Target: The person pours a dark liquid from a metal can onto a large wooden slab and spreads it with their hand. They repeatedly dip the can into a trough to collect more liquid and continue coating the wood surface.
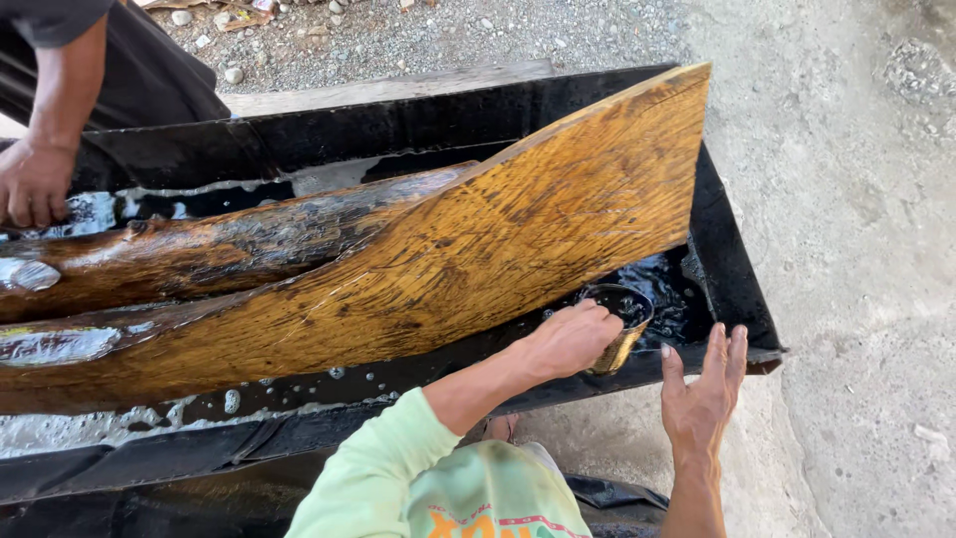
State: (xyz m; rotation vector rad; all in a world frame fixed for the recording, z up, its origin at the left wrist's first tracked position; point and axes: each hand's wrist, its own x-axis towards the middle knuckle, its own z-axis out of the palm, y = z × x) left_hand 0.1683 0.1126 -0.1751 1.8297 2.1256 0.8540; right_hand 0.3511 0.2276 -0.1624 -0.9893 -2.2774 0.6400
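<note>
Gripping a small metal can (625, 329) at lower right of centre, the left hand (568, 339) has its fingers curled round it, tipped over dark liquid in the black-lined trough (732, 269). The right hand (705, 394) rests open — fingers spread — on the trough's near rim, while wet wooden slabs (478, 239) fill the middle and another person's hand (32, 184) sits upper left.

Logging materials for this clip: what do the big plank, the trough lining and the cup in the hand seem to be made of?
Plank: rough-sawn wood, visible grain and saw marks, glossy where wet. Trough lining: looks like black plastic sheeting, creased and shiny. Cup, gripped by the left hand: probably a metal can, with a brassy sheen; uncertain.
</note>
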